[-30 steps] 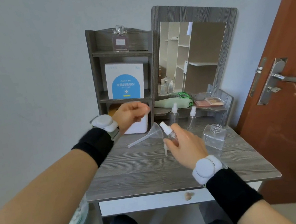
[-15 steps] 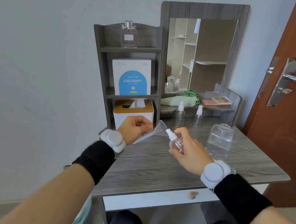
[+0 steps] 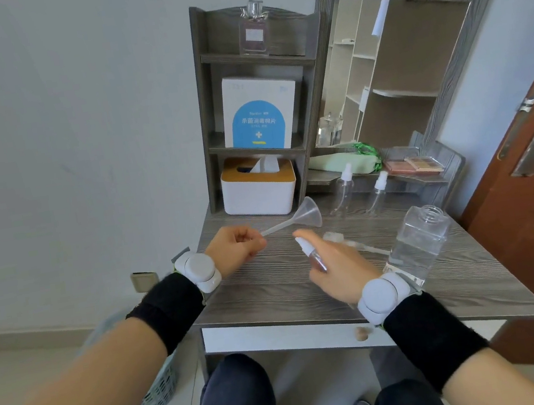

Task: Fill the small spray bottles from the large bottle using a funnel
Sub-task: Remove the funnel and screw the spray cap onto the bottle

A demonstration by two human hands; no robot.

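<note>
Funnel [image 3: 299, 216] lies nearly level above the desk [image 3: 272, 291], its long axis running left to right, stem toward the left hand [image 3: 236, 248], whose fingers pinch the stem tip, cone mouth facing right and away. Right hand [image 3: 334, 267] is closed round a small spray bottle [image 3: 311, 254], nozzle up and tilted left. The bottle looks still capped, so I'd unscrew it first, stand it upright, then turn the funnel stem-down into its neck. Large bottle [image 3: 418, 242] stands open just right.
</note>
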